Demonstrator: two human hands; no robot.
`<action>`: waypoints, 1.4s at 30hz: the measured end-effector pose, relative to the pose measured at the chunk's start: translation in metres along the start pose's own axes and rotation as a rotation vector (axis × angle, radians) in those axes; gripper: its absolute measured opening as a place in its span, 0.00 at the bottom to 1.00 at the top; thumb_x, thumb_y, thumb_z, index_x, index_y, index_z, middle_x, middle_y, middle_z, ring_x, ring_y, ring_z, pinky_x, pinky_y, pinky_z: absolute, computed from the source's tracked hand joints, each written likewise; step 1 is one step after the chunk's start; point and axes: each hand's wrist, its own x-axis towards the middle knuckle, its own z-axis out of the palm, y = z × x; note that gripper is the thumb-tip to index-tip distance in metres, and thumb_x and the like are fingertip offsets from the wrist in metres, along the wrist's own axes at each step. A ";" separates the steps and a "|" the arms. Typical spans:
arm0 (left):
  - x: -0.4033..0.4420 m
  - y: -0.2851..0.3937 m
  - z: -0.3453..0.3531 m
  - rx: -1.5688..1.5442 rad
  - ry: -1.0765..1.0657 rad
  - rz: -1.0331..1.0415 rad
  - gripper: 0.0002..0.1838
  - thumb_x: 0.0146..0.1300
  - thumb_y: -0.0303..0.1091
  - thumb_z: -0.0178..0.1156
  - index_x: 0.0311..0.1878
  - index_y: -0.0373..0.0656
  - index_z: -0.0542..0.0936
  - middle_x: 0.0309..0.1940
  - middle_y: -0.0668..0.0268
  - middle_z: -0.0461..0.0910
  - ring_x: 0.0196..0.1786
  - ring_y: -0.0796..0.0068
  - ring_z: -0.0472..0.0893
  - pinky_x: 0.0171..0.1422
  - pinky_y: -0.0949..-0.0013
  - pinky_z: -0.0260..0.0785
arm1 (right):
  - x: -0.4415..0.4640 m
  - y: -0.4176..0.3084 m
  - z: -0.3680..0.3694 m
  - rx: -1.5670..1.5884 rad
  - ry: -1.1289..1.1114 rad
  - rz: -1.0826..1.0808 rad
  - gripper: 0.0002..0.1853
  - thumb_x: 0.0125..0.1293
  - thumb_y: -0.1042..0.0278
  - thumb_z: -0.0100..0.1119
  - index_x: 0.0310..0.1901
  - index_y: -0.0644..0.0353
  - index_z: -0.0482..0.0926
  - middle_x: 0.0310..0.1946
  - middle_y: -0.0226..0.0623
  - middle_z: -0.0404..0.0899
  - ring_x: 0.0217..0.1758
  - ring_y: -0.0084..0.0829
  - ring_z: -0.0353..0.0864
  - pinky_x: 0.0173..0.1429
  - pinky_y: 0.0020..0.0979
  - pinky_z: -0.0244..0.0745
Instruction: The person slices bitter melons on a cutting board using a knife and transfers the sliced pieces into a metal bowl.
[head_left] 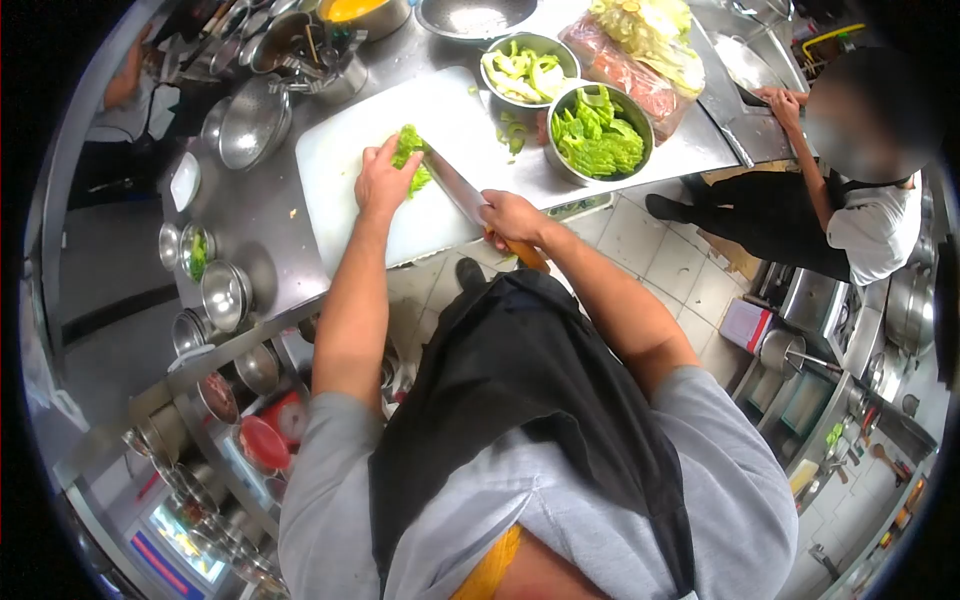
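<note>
On the white cutting board (pixel 340 170), my left hand (pixel 383 183) is closed over a bright green vegetable (pixel 408 147), fingers curled on its near side. My right hand (pixel 512 218) grips a kitchen knife (pixel 457 186) by its orange-brown handle. The broad blade slants up and left, its tip beside the vegetable. Whether the edge touches the vegetable I cannot tell. Right of the board, a metal bowl (pixel 649 160) holds bright green vegetable pieces (pixel 598 135). Behind it, another metal bowl (pixel 572 88) holds paler green pieces (pixel 524 72). Small green scraps (pixel 512 132) lie between board and bowls.
Pale leafy lettuce (pixel 655 35) and a plastic bag of reddish contents (pixel 635 75) sit behind the bowls. Metal bowls (pixel 228 297) line the counter's left side. Pots (pixel 365 18) stand at the back. A co-worker (pixel 860 190) stands at a sink on the right.
</note>
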 end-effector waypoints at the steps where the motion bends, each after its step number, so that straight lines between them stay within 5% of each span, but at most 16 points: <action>1: -0.002 0.002 0.003 -0.002 0.038 -0.032 0.27 0.59 0.56 0.70 0.61 0.59 0.81 0.50 0.62 0.78 0.50 0.58 0.83 0.53 0.54 0.78 | 0.001 -0.001 0.002 -0.025 -0.014 -0.011 0.13 0.77 0.65 0.45 0.48 0.68 0.72 0.28 0.42 0.82 0.20 0.29 0.79 0.27 0.35 0.78; 11: -0.005 0.001 0.011 -0.126 0.283 -0.101 0.16 0.58 0.47 0.72 0.47 0.56 0.84 0.41 0.67 0.81 0.44 0.62 0.83 0.48 0.56 0.77 | 0.005 -0.006 0.010 -0.049 -0.104 -0.049 0.12 0.78 0.63 0.49 0.45 0.65 0.74 0.27 0.40 0.82 0.21 0.27 0.79 0.27 0.32 0.77; 17: 0.002 0.097 -0.023 -0.232 0.339 0.060 0.16 0.56 0.48 0.72 0.46 0.56 0.84 0.43 0.66 0.81 0.44 0.58 0.84 0.48 0.54 0.78 | -0.072 -0.025 -0.033 0.065 0.042 -0.105 0.12 0.77 0.62 0.50 0.44 0.63 0.75 0.27 0.38 0.81 0.24 0.25 0.79 0.28 0.30 0.76; 21: 0.012 0.193 -0.013 -0.282 0.147 0.191 0.21 0.54 0.52 0.74 0.48 0.56 0.85 0.45 0.64 0.82 0.46 0.56 0.85 0.49 0.54 0.78 | -0.146 -0.017 -0.066 0.294 0.270 -0.027 0.09 0.79 0.63 0.51 0.47 0.60 0.75 0.28 0.32 0.79 0.22 0.21 0.75 0.23 0.22 0.69; 28: 0.029 0.289 0.048 -0.313 -0.179 0.222 0.21 0.61 0.56 0.67 0.49 0.53 0.85 0.46 0.59 0.83 0.48 0.53 0.84 0.55 0.51 0.77 | -0.261 0.022 -0.104 0.518 0.370 0.125 0.12 0.77 0.60 0.52 0.49 0.61 0.74 0.26 0.37 0.81 0.16 0.22 0.73 0.20 0.24 0.69; 35: 0.031 0.269 0.053 -0.748 0.126 0.410 0.11 0.71 0.37 0.60 0.46 0.42 0.87 0.40 0.56 0.85 0.42 0.56 0.84 0.51 0.60 0.75 | -0.258 0.037 -0.118 0.594 0.418 0.092 0.12 0.75 0.62 0.53 0.50 0.63 0.73 0.26 0.40 0.81 0.17 0.25 0.74 0.21 0.27 0.71; 39: -0.021 0.262 0.023 -0.536 0.020 0.979 0.20 0.77 0.48 0.53 0.57 0.47 0.86 0.59 0.54 0.84 0.64 0.53 0.80 0.70 0.54 0.70 | -0.250 0.024 -0.130 0.571 0.357 0.075 0.14 0.76 0.62 0.53 0.54 0.63 0.73 0.26 0.40 0.81 0.17 0.25 0.74 0.21 0.27 0.71; 42: -0.055 0.256 0.029 -0.296 -0.064 1.114 0.21 0.73 0.49 0.60 0.61 0.49 0.84 0.65 0.57 0.80 0.73 0.58 0.73 0.76 0.47 0.61 | -0.251 0.022 -0.140 0.582 0.304 0.104 0.15 0.76 0.62 0.53 0.54 0.63 0.73 0.26 0.41 0.81 0.16 0.25 0.74 0.20 0.27 0.71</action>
